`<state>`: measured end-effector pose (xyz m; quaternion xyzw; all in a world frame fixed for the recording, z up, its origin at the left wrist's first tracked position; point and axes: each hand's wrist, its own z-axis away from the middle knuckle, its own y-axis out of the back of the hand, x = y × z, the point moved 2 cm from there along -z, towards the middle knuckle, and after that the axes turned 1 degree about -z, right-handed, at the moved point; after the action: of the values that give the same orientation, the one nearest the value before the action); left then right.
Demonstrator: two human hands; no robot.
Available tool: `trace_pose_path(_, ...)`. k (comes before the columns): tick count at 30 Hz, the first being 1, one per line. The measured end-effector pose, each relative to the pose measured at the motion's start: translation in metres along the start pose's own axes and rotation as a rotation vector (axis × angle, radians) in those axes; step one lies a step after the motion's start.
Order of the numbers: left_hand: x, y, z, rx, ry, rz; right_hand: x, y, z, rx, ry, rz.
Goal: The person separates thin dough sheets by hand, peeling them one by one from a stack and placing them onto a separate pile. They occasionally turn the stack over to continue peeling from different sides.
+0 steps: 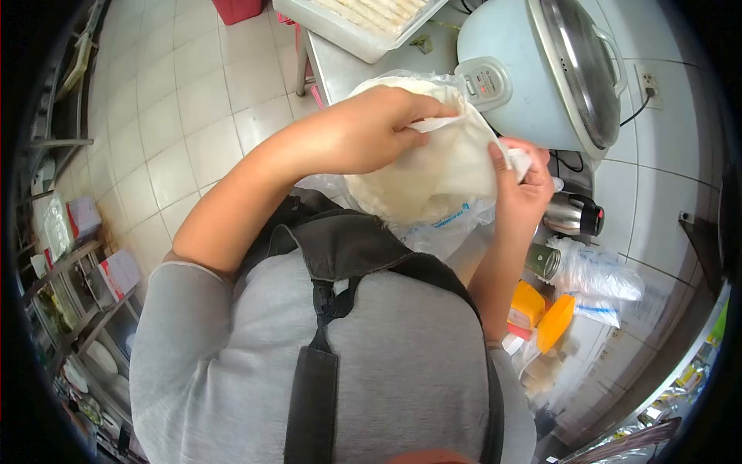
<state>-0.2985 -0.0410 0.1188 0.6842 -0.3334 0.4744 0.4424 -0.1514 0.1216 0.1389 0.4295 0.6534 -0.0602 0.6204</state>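
Observation:
A stack of thin, round, off-white wrapper sheets lies in front of my body, with a clear plastic bag with blue print around and under it. My left hand reaches over the stack from the left, thumb and fingers pinching the lifted edge of a wrapper sheet. At the right rim, my right hand has its thumb on the sheets and a folded white edge between its fingers. Whether each hand grips one layer or more cannot be made out.
A white tray of pale rolls stands on the metal table. Beyond the stack is a large light-blue rice cooker. On the right are a steel flask, plastic bags and yellow containers. Shelves line the left.

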Motion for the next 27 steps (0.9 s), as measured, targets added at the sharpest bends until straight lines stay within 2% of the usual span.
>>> trace_pose_path(1, 0.000, -0.002, 0.000, -0.026, 0.031, 0.059, -0.001, -0.001, -0.002, 0.003, 0.010, -0.005)
trace_pose_path(3, 0.000, -0.006, 0.000, -0.046, 0.062, 0.115, -0.012, -0.012, -0.005, -0.225, 0.078, 0.041)
trace_pose_path(4, 0.001, -0.008, -0.003, -0.082, 0.052, 0.042, -0.016, -0.018, -0.002, -0.226, 0.009, -0.107)
trace_pose_path(5, 0.001, -0.010, -0.005, -0.119, 0.043, -0.030, -0.019, -0.023, -0.001, -0.225, 0.017, -0.110)
trace_pose_path(6, 0.001, -0.014, -0.005, -0.069, -0.022, -0.073, -0.022, -0.027, -0.003, -0.184, 0.017, -0.081)
trace_pose_path(8, 0.004, -0.011, -0.005, -0.037, -0.012, -0.037, -0.025, -0.027, -0.005, -0.147, 0.022, -0.055)
trace_pose_path(10, 0.007, 0.000, -0.004, 0.014, 0.009, -0.014, -0.025, -0.016, -0.008, 0.065, 0.025, 0.336)
trace_pose_path(12, 0.007, 0.016, 0.003, 0.067, 0.060, 0.175, -0.013, -0.005, -0.016, 0.164, 0.022, 0.125)
trace_pose_path(13, 0.001, 0.022, 0.006, 0.087, 0.071, 0.163, -0.006, 0.000, -0.020, 0.209, 0.043, 0.088)
trace_pose_path(16, -0.011, 0.018, 0.002, 0.006, 0.067, 0.546, -0.013, 0.000, -0.014, 0.195, 0.013, 0.008)
trace_pose_path(18, -0.016, 0.010, -0.001, -0.004, 0.034, 0.490, -0.025, -0.013, -0.006, 0.018, -0.049, -0.027)
trace_pose_path(19, -0.018, 0.006, -0.004, -0.006, 0.006, 0.431, -0.030, -0.016, -0.004, 0.026, -0.051, -0.015)
trace_pose_path(21, -0.020, 0.001, -0.008, -0.021, 0.033, 0.354, -0.042, -0.025, -0.004, -0.207, 0.275, 0.137)
trace_pose_path(22, -0.022, 0.000, -0.009, -0.029, 0.073, 0.266, -0.043, -0.026, -0.003, -0.190, 0.345, 0.164)
trace_pose_path(23, -0.022, 0.001, -0.009, -0.029, 0.074, 0.272, -0.039, -0.023, 0.000, -0.193, 0.341, 0.167)
trace_pose_path(25, -0.020, 0.009, -0.008, -0.047, 0.092, 0.221, -0.020, -0.005, 0.002, 0.056, 0.122, 0.070)
trace_pose_path(27, -0.015, 0.020, -0.005, -0.032, 0.115, 0.293, 0.000, 0.009, 0.000, 0.096, 0.059, -0.033)
